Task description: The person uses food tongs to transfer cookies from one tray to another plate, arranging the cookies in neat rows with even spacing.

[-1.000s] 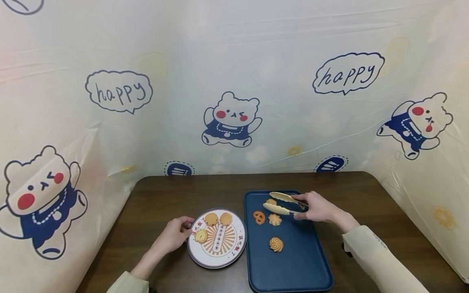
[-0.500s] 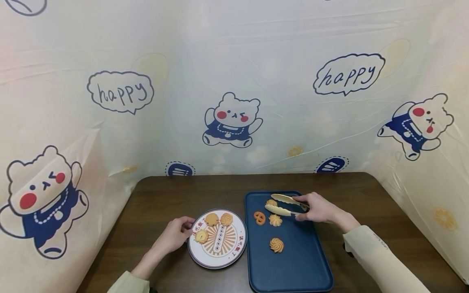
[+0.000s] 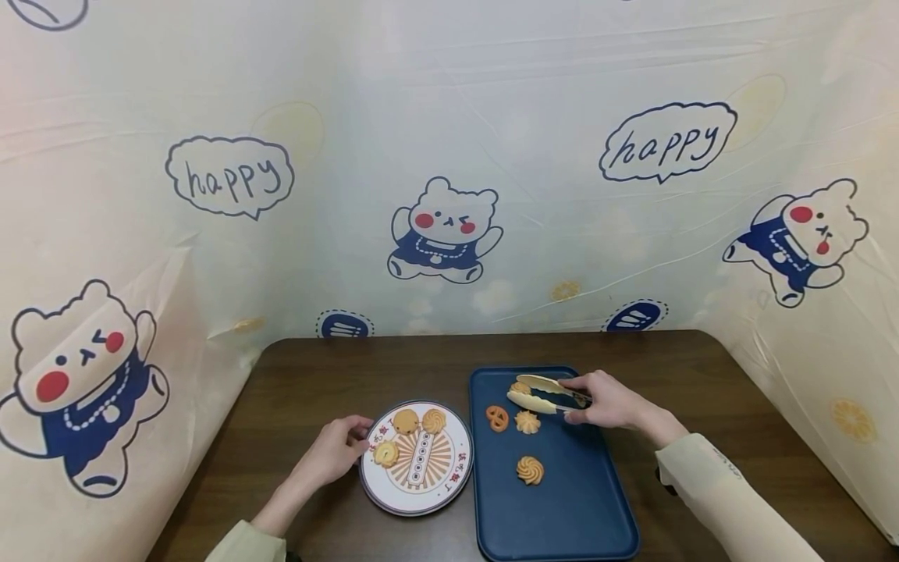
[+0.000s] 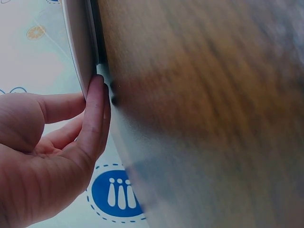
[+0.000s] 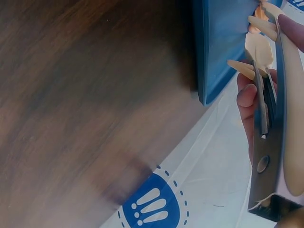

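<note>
My left hand (image 3: 339, 450) pinches the left rim of a round white printed plate (image 3: 449, 472), thumb against one face and fingers behind the edge in the left wrist view. Three cookies lie on it: a round brown cookie (image 3: 405, 421), a swirled one (image 3: 434, 421) and a pale ring-shaped one (image 3: 385, 453). Over the blue tray (image 3: 562, 499), my right hand (image 3: 611, 400) grips cream-tipped tongs (image 3: 537, 403). Their tips stand on either side of a cookie (image 3: 520, 387) at the tray's back; whether they touch it, I cannot tell.
Nearer on the tray lie a pretzel (image 3: 497, 418), a star-shaped cookie (image 3: 528, 422) and a swirl cookie (image 3: 530, 471). Plate and tray sit side by side on a dark wooden table (image 3: 309, 367). A printed curtain (image 3: 337, 234) surrounds the table's back and sides.
The tong tips have drawn closer together around the back cookie, the far arm coming nearer. My left hand, the plate and the other cookies have stayed put.
</note>
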A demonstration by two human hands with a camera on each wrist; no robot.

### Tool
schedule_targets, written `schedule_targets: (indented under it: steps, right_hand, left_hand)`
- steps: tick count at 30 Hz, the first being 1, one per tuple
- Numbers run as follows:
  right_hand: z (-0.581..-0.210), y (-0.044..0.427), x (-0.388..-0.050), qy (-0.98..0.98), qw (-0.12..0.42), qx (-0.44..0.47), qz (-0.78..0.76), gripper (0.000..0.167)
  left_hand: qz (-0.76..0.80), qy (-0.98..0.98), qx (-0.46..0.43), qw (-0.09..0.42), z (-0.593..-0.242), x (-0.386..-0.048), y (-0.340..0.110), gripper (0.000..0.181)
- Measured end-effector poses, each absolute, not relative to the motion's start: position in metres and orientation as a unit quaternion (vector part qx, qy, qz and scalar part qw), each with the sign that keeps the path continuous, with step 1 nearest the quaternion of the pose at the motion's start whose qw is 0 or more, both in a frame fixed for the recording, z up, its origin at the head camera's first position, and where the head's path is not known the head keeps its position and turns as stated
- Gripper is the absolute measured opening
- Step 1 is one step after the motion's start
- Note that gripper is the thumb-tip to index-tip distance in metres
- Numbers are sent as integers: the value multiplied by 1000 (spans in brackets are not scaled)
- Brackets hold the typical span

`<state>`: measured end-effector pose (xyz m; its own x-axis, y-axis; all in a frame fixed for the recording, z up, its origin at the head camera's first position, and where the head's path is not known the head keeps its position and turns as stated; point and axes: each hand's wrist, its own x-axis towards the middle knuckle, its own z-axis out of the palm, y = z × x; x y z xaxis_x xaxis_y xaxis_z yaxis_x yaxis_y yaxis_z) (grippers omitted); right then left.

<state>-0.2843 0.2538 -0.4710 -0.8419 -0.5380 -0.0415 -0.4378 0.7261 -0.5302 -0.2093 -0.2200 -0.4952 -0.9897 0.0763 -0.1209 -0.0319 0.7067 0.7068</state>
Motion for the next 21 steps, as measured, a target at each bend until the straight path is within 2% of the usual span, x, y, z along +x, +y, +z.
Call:
schedule_targets:
  steps: [21]
  right_hand:
    - [-466,252,-282,930,92,-258,-245,62]
  left_hand:
    - [387,919,9,75,-494,-209,-220,32]
